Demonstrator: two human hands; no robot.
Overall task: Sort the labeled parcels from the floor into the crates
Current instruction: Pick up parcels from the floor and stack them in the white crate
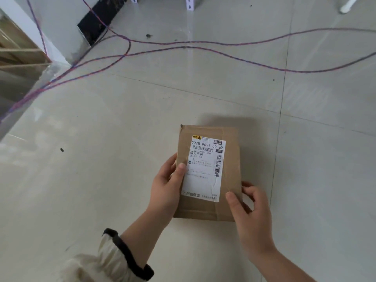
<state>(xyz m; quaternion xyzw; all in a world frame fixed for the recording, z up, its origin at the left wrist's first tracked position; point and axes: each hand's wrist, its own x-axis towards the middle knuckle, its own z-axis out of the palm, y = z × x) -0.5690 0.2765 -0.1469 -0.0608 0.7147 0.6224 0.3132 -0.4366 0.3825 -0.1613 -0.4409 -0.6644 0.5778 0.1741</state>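
Sleeve (pixel 114 259), cream w/ dark cuff, sits nearest at bottom left, leading up to the left hand (pixel 166 190). Its grip pinches the parcel (pixel 209 174) at the left long edge, thumb on top beside the white label (pixel 205 167), fingers under. Right hand (pixel 250 212) pinches the near right corner, thumb on top, fingers curled round the edge. Parcel is held between both hands above the tiled floor (pixel 101 159), label up & readable, long axis running near-to-far, most of it lying far of both grips. Both hands abt equally close. No crates in view, so the next carry likely needs a turn. Purple cables (pixel 203 49) trail across the far floor, well apart.
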